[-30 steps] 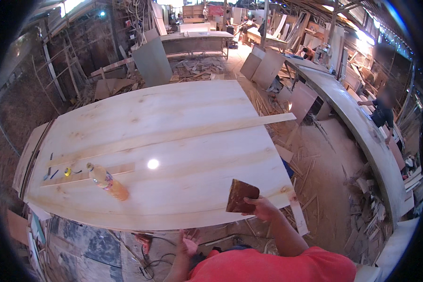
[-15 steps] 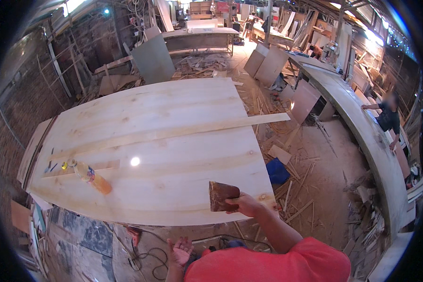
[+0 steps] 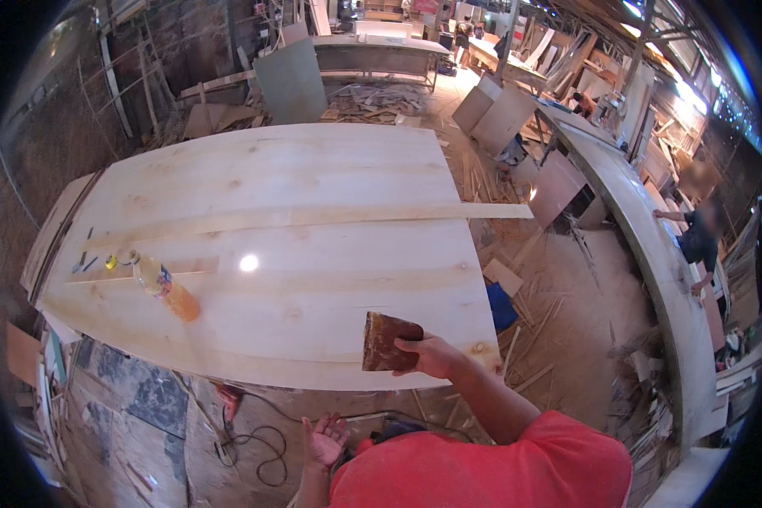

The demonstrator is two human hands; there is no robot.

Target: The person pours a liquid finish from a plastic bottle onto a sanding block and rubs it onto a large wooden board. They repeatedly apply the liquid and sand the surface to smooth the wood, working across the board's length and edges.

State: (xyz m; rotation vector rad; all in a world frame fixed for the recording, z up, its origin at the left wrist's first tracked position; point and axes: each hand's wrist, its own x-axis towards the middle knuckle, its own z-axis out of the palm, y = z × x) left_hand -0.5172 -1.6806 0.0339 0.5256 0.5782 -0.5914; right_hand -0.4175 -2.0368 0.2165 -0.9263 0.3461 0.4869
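My right hand (image 3: 427, 354) grips a flat brown block (image 3: 389, 343) with a worn, pale end, held above the near edge of a large plywood sheet (image 3: 339, 296). Palm up and fingers apart, my left hand (image 3: 326, 440) is below that edge, holding nothing. A long thin wooden strip (image 3: 356, 217) lies across the sheet and juts past its right side. On the sheet's left part stands a bottle of orange drink (image 3: 178, 298), beside a short wooden strip (image 3: 201, 267). A small yellow item (image 3: 111, 262) and a few dark slim pieces lie by it.
A red power tool (image 3: 229, 401) and a black cord (image 3: 271, 453) lie on the floor at the lower left. Wood scraps (image 3: 529, 326) litter the floor to the right. A co-worker (image 3: 699, 237) leans over a long bench (image 3: 652, 254) at the far right.
My right hand has moved slightly up and left with the brown block. The whole view has shifted a little; my left hand stays open.
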